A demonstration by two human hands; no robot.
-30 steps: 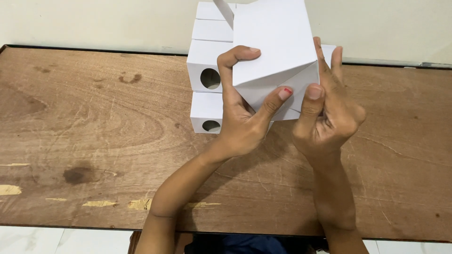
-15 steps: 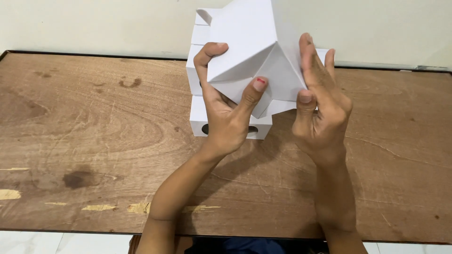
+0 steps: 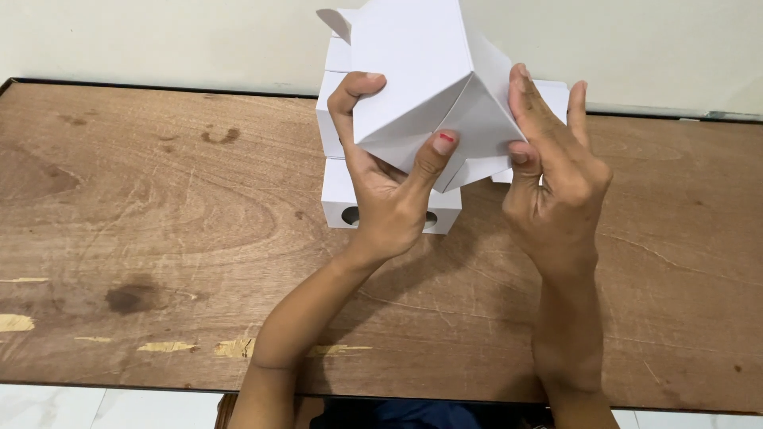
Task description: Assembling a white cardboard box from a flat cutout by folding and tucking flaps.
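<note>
Up above the wooden tabletop point(image 3: 159, 238), my left hand point(image 3: 389, 199) and right hand point(image 3: 556, 183) pinch a half-folded white cardboard box point(image 3: 421, 71); it looks light, creasable, best gripped along folds.

place: home-like work spot | cues: worn wooden table point(image 3: 159, 238), plain wall point(image 3: 159, 40), tiled floor point(image 3: 95, 407)

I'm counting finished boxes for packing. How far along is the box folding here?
Done: a stack of folded white boxes with round holes stands on the wooden table by the wall. In hand: a white carton, held up by the left hand and right hand, its end panels still angled, one flap sticking out. Left: closing those flaps. No flat blanks show.
</note>
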